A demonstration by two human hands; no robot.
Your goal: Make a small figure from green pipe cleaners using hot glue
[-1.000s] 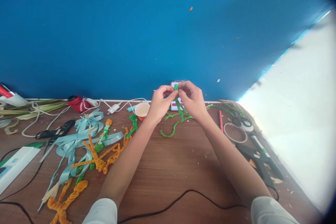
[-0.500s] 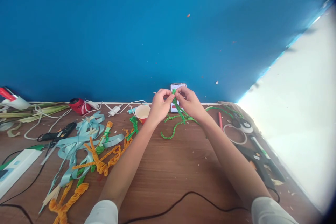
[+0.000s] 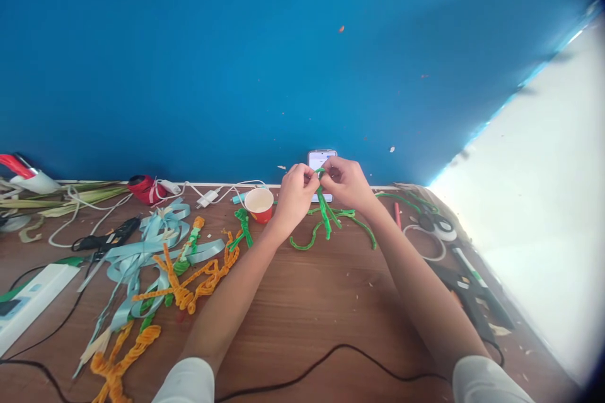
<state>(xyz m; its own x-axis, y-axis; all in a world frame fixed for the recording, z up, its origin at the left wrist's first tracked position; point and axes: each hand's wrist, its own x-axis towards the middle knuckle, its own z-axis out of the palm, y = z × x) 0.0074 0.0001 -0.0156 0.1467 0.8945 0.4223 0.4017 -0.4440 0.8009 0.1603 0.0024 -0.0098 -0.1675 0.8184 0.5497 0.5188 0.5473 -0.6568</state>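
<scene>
Both my hands meet above the back of the table, pinching a bundle of green pipe cleaners (image 3: 324, 208). My left hand (image 3: 299, 190) has its thumb and fingertips closed on the upper part. My right hand (image 3: 348, 184) grips the same part from the other side, close against the left fingertips. Fuzzy green ends hang down below the fingers. More green pipe cleaner stems (image 3: 307, 244) lie curled on the wood just beneath. A lit phone (image 3: 317, 158) leans on the wall behind my hands, partly hidden by them.
Left of my hands stand a paper cup (image 3: 259, 206) and a green pipe cleaner piece (image 3: 242, 227). Orange pipe cleaner shapes (image 3: 182, 296), light blue ribbon (image 3: 165, 223) and a power strip (image 3: 35, 302) lie farther left. Scissors (image 3: 443, 227) lie right; a black cable (image 3: 326, 359) crosses the front.
The green bundle has shifted slightly right and lower ends now hang more freely. My fingers have changed their pinch, and a green strand arches over at the top.
</scene>
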